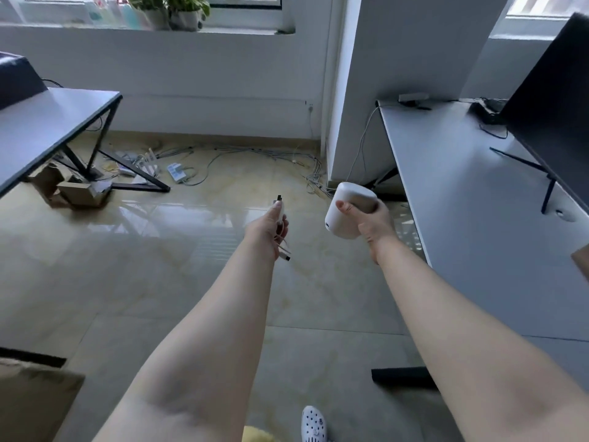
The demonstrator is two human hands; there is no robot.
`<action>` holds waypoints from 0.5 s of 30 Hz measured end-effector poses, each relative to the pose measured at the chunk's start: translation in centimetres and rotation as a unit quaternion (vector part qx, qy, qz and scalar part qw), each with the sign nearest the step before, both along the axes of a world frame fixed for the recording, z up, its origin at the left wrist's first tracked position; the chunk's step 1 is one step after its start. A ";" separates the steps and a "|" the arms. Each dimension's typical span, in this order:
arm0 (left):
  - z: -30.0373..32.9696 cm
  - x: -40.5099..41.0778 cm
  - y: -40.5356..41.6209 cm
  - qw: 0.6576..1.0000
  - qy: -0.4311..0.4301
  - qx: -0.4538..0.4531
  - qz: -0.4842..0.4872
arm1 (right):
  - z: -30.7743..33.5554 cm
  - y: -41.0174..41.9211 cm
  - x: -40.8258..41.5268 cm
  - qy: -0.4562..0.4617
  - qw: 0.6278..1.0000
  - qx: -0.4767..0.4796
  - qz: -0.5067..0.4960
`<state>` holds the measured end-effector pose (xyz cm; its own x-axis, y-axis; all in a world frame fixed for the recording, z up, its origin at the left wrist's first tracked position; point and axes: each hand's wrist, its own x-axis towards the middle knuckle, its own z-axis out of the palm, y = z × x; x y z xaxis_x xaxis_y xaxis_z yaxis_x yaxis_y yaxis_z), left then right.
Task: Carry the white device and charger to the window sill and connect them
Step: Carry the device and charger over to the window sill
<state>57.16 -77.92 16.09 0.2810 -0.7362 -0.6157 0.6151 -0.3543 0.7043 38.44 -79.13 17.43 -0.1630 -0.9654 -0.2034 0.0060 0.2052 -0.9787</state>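
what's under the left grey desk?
Under the grey desk: black angled metal legs, brown cardboard boxes, loose cables and a white power strip. The desktop hides anything further left.

This is an office room. A grey desk (452,173) along the right side serves as the landmark: a dark monitor (554,116) stands on it on a thin black stand, with cables and a small adapter near its far end. Left of the desk rises a white pillar (382,74), and further left across the glossy tiled floor (159,266) stands a second desk (47,122) on black angled legs. Between the two desks, network cables (248,154) and a power strip (177,172) lie loose along the wall. Beyond, above them, a window sill (127,27) holds potted plants (172,11).
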 end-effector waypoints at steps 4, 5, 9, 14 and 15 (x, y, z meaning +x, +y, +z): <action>-0.3 0.7 -4.3 1.000 -0.004 0.001 0.006 | -0.6 -4.9 1.0 -0.003 1.000 0.000 0.014; -0.4 0.9 -5.1 1.000 -0.007 0.004 0.007 | -0.8 -5.9 1.3 -0.004 1.000 0.003 0.017; -1.0 2.3 -8.5 0.999 -0.014 0.022 0.021 | -1.4 -9.5 2.5 -0.005 0.999 0.014 0.034; -1.7 4.2 -13.1 0.999 -0.007 0.020 0.034 | -2.0 -14.4 4.4 -0.007 0.999 0.021 0.042; -1.9 4.6 -14.1 0.999 -0.005 0.021 0.036 | -2.2 -15.4 4.8 -0.005 0.999 0.019 0.042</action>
<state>61.77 -92.02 14.22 0.3384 -0.6881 -0.6419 0.6323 -0.3389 0.6967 43.20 -94.55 15.25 -0.0797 -0.9672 -0.2410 -0.0029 0.2420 -0.9703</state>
